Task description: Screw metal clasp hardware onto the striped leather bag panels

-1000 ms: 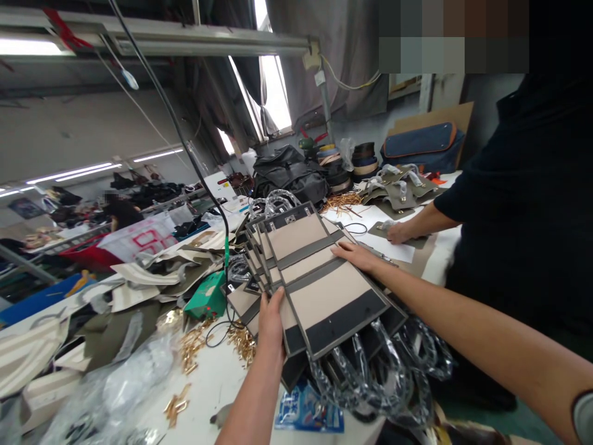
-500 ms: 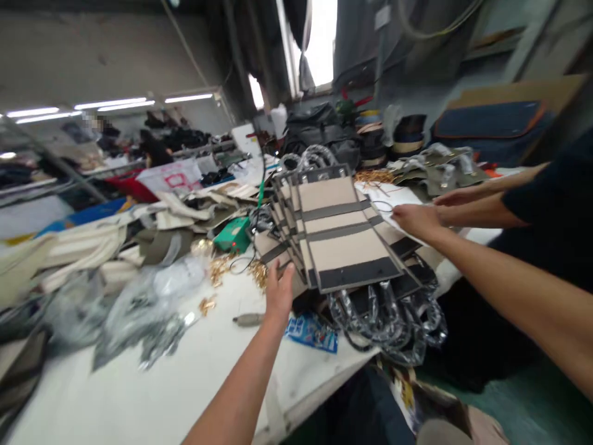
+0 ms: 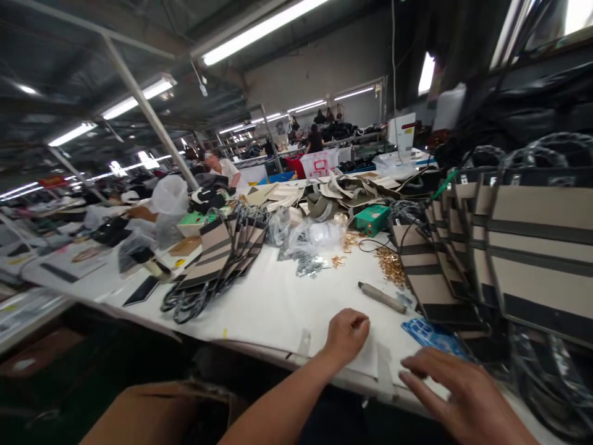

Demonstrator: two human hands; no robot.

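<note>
My left hand hovers over the front edge of the white table, its fingers curled in with nothing visible in them. To its right is my right hand, slightly blurred, thumb and fingers apart and holding nothing. Beyond the right hand lies a blue printed packet. A stack of beige-and-grey striped bag panels with plastic-wrapped handles leans at the right, apart from both hands. Between the left hand and the stack lies a grey stick-like tool.
Another bunch of striped panels lies at left. Small gold metal pieces are scattered near a green box with a cable. Clear plastic bags and cut strips lie behind. A cardboard box stands below; a person is farther back.
My view has swung left. Both hands have come away from the striped panel stack toward the table's front edge; the left has curled. The co-worker's arms at right are out of view.
</note>
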